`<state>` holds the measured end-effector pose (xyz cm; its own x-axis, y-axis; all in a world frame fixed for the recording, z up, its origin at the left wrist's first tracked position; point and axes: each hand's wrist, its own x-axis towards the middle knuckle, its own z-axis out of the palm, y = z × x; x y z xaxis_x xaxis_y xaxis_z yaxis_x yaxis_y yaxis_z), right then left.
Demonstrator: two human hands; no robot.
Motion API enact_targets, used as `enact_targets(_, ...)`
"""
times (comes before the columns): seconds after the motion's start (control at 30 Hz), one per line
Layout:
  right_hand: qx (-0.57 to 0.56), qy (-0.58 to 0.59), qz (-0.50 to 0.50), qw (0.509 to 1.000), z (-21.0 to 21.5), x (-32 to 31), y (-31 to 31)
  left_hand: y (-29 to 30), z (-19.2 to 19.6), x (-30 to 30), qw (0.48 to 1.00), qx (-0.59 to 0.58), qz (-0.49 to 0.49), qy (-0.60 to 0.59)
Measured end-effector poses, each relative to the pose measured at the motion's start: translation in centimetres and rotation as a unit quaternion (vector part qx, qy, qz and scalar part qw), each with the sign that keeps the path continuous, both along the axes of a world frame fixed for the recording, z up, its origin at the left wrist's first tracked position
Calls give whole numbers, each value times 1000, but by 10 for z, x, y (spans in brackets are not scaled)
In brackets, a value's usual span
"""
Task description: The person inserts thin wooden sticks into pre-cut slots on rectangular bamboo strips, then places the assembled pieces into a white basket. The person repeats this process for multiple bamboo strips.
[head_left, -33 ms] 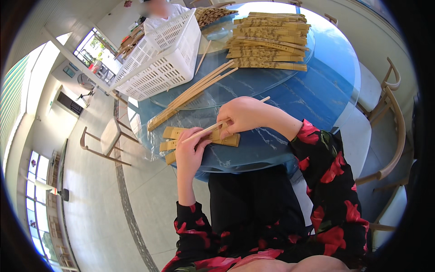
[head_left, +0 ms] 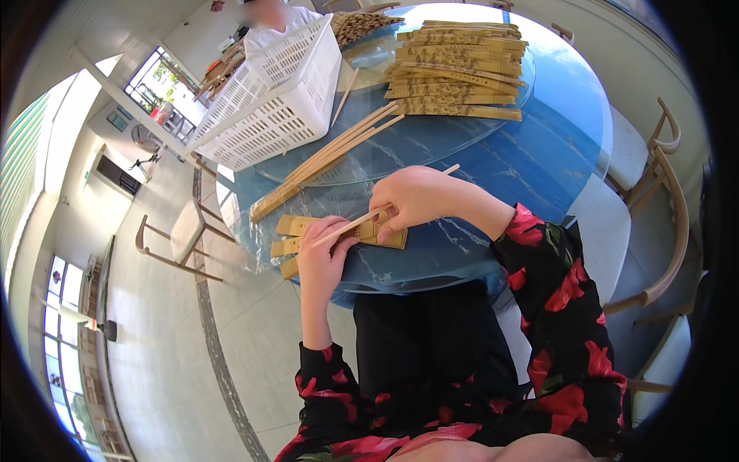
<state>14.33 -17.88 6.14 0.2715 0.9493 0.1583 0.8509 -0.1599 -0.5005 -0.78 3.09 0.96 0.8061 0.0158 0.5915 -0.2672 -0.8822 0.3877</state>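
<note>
In my right hand (head_left: pixel 412 199) a long pale wooden chopstick (head_left: pixel 350 224) is pinched between thumb and fingers, slanting from lower left to upper right. Its lower end lies over my left hand (head_left: pixel 322 248), whose fingers are closed on several flat, tan printed sleeves (head_left: pixel 392 237). These sleeves are fanned out, with ends (head_left: pixel 290 225) sticking out left of that hand. How the chopstick meets the sleeves is partly hidden by my fingers. Beyond my hands, several more chopsticks (head_left: pixel 339 146) lie in a loose bunch, with a tan sleeve (head_left: pixel 269 206) by their near end.
A white slotted plastic basket (head_left: pixel 265 127) stands at the far left of the round blue glass-topped table (head_left: pixel 539 142). A large stack of tan sleeves (head_left: pixel 454 73) lies at the back. Wooden chairs (head_left: pixel 662 208) surround the table; a person (head_left: pixel 277 21) is beyond the basket.
The chopstick's lower end has shifted slightly to the right. My right hand has dropped a little, with its thumb lower and further right.
</note>
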Motion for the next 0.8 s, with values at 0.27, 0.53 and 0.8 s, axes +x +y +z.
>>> enact_targets(0.27,1,-47,12,999,-14,9,-2,-1,1,-2,1000,4,6,1)
enact_targets(0.53,-7,-43,12,999,-13,8,-3,-5,5,-1,999,39,16,4)
enact_targets(0.8,2,-28,3,1000,-10,3,-4,-4,5,-2,999,42,17,-3)
